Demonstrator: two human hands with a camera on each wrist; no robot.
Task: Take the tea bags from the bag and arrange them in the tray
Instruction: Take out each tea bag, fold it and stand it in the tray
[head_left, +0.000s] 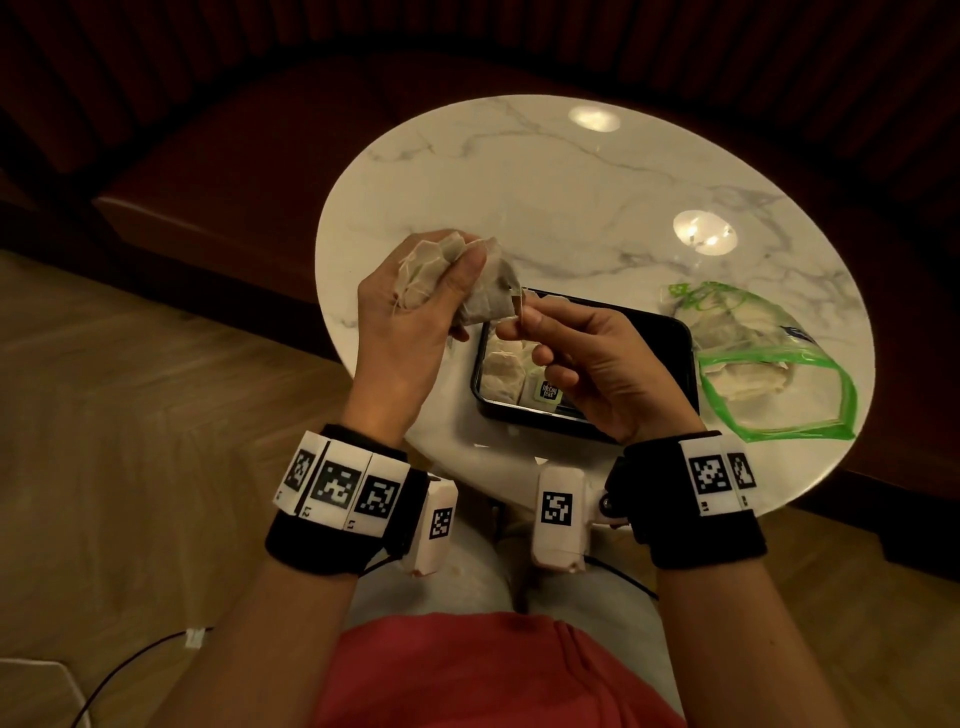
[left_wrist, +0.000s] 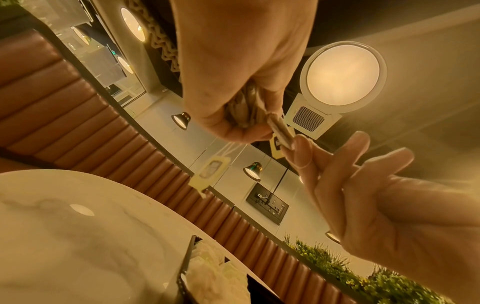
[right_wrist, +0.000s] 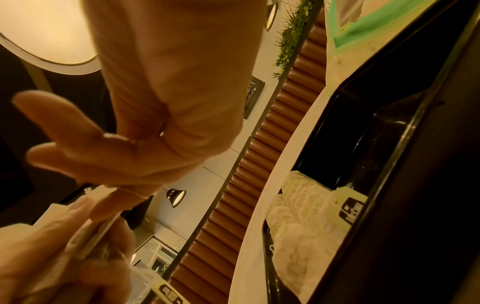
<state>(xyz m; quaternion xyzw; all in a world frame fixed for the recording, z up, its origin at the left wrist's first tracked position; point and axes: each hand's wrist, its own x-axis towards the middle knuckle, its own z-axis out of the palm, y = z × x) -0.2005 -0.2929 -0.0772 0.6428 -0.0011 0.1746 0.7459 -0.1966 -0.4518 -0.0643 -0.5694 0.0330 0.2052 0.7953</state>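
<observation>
Black wristbands (head_left: 332, 530) are worn on both bare forearms, each ringed with white blocks (head_left: 340, 483) printed with black square codes. A red shirt (head_left: 467, 670) and pale trousers (head_left: 597, 592) are seen below.

A round marble table (head_left: 597, 197) is filling the upper right, a wood floor (head_left: 156, 415) is lying lower left, and a dark ribbed bench (head_left: 260, 130) is curving across the top.

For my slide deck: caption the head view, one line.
Left hand grips bunched tea bags; right hand pinches one above the black tray.
</observation>
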